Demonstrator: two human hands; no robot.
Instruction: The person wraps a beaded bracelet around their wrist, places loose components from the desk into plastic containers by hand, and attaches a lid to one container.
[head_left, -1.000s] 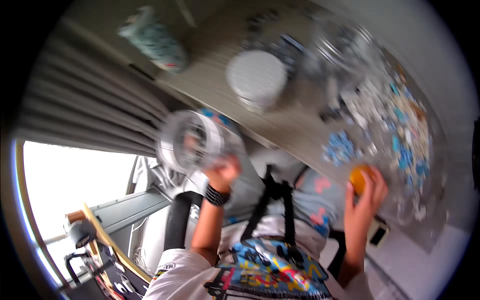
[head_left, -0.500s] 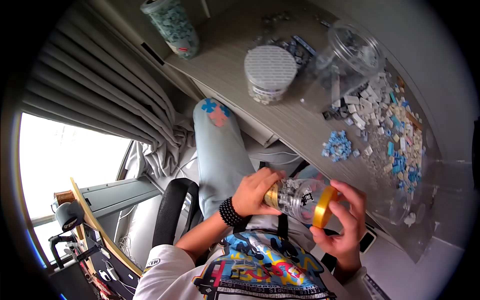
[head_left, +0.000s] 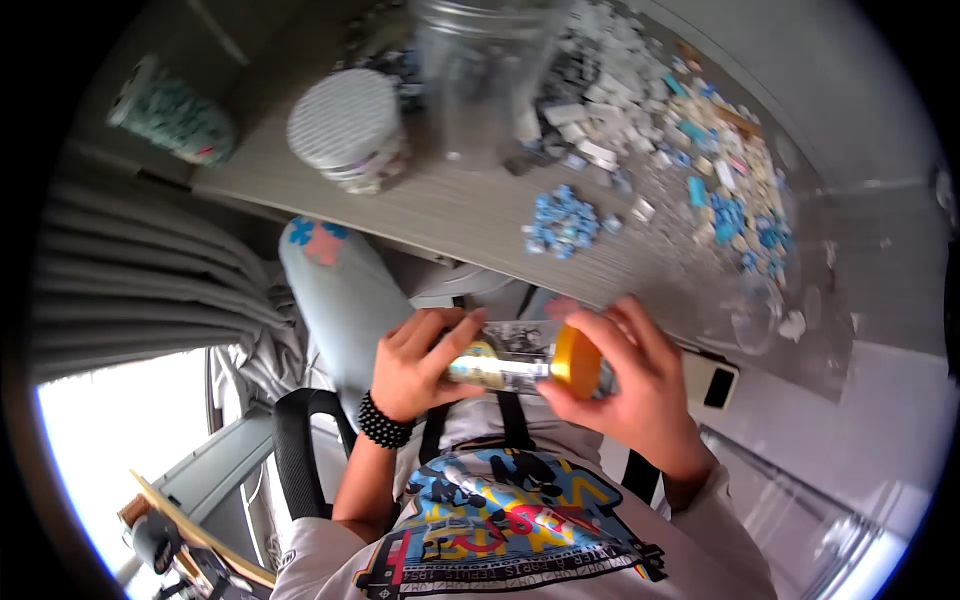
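Note:
A clear plastic jar (head_left: pixel 519 343) lies sideways between my hands in front of my shirt, with small dark and grey pieces inside. My left hand (head_left: pixel 415 362), with a black beaded bracelet at the wrist, is wrapped round the jar's base end. At the other end is a gold screw lid (head_left: pixel 574 362), gripped by the fingers and thumb of my right hand (head_left: pixel 640 390). The lid sits on the jar's mouth; whether it is tight I cannot tell.
On the table (head_left: pixel 450 215) lie a pile of blue building bricks (head_left: pixel 565 220) and a wide spread of white bricks (head_left: pixel 610 100). A white-lidded tub (head_left: pixel 345 120), a large clear container (head_left: pixel 475 90) and a jar of green pieces (head_left: pixel 180 120) stand there too. A phone (head_left: pixel 718 388) lies to the right.
My view has turned, so the table appears shifted left and up. The jar has gone from slanted to nearly level, and my right fingers have closed further round the gold lid.

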